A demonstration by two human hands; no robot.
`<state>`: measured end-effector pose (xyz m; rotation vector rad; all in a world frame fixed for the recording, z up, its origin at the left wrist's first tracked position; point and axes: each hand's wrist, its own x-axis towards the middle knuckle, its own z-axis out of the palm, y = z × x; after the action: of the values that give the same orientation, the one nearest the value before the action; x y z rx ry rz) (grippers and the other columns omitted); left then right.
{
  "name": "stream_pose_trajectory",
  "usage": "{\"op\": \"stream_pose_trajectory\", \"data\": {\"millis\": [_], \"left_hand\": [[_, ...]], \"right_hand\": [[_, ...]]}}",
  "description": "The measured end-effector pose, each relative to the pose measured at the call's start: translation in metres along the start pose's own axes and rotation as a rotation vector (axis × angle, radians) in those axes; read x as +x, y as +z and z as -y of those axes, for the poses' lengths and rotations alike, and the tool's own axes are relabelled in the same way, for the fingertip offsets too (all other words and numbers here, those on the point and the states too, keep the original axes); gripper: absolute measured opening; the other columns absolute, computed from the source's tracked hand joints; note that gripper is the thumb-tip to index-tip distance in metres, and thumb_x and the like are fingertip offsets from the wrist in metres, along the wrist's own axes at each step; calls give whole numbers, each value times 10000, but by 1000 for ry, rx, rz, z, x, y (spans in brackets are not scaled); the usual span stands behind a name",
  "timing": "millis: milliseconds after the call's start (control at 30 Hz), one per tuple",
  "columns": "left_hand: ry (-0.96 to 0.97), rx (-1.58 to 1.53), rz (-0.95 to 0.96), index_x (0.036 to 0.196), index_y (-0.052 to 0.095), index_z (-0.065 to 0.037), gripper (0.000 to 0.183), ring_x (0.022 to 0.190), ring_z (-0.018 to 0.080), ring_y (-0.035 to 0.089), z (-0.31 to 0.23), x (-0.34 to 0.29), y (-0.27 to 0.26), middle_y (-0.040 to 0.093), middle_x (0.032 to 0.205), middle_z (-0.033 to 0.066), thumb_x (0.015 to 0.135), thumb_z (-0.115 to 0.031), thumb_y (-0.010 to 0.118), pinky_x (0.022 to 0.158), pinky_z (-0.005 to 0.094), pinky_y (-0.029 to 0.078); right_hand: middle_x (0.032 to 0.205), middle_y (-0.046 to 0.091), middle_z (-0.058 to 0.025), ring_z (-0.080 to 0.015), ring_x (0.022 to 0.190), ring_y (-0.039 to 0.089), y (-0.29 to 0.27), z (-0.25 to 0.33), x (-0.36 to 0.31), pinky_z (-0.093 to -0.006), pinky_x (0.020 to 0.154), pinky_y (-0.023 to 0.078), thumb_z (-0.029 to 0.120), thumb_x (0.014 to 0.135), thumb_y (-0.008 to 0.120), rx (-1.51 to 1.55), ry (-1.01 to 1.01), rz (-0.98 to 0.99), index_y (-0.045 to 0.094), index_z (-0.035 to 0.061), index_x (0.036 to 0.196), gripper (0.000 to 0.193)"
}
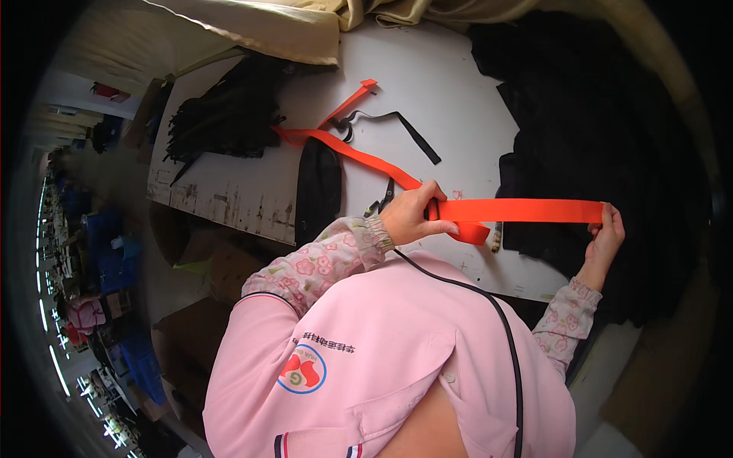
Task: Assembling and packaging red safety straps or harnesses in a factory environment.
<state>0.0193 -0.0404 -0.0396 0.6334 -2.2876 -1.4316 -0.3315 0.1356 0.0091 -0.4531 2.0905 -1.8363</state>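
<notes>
A bright orange webbing strap (527, 211) is stretched taut and nearly level between my two hands. My left hand (412, 214) pinches it beside a small black piece (433, 209), perhaps a slider, partly hidden by the fingers. Below that hand a short loop of the strap hangs down. From there the strap runs up and left over the table to a black pouch (319, 187). My right hand (605, 238) is closed on the strap's right end, thumb and fingers pressed together.
The white table (450, 84) carries a pile of black straps or fabric (229, 111) at the far left. Black cloth (588, 145) covers its right side. A loose black strap (416, 137) lies in the middle. Small dark scissors-like handles (372, 208) show near my left hand.
</notes>
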Motion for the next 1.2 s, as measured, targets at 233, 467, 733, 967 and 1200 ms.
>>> {"op": "stream_pose_trajectory", "data": {"millis": [233,467,733,967,1200], "left_hand": [[-117,-370,146,916,457,-20,569,654,191,547,24,-9,-1,567,767,78,702,-442,773,629,290,451],[-756,-900,907,739,542,-28,873,750,129,541,88,11,37,572,758,46,798,-810,159,700,239,425],[-111,113,1183,960,611,-27,419,880,185,624,92,37,126,635,890,89,868,-429,537,772,266,490],[-421,-921,711,1359,390,-69,579,1026,227,590,36,48,65,599,1121,145,817,70,538,936,332,447],[-153,-950,334,1280,443,-63,423,1012,169,588,-18,52,1,598,1104,75,877,-29,570,884,297,469]], "right_hand": [[798,598,-5,-50,559,440,22,20,-11,-173,541,412,247,917,580,276,89,8,607,52,928,197],[598,390,11,-56,492,344,79,80,-73,-200,447,378,243,946,529,853,149,825,429,66,842,228],[546,467,-56,-105,467,439,119,134,-124,-447,564,591,256,928,540,861,75,1381,463,2,857,275],[595,513,-82,-146,513,496,93,116,-112,-465,586,582,199,937,533,876,63,1381,480,-20,882,232],[740,541,34,-13,603,442,115,60,-109,-171,533,367,143,908,592,111,116,986,596,29,946,120]]}}
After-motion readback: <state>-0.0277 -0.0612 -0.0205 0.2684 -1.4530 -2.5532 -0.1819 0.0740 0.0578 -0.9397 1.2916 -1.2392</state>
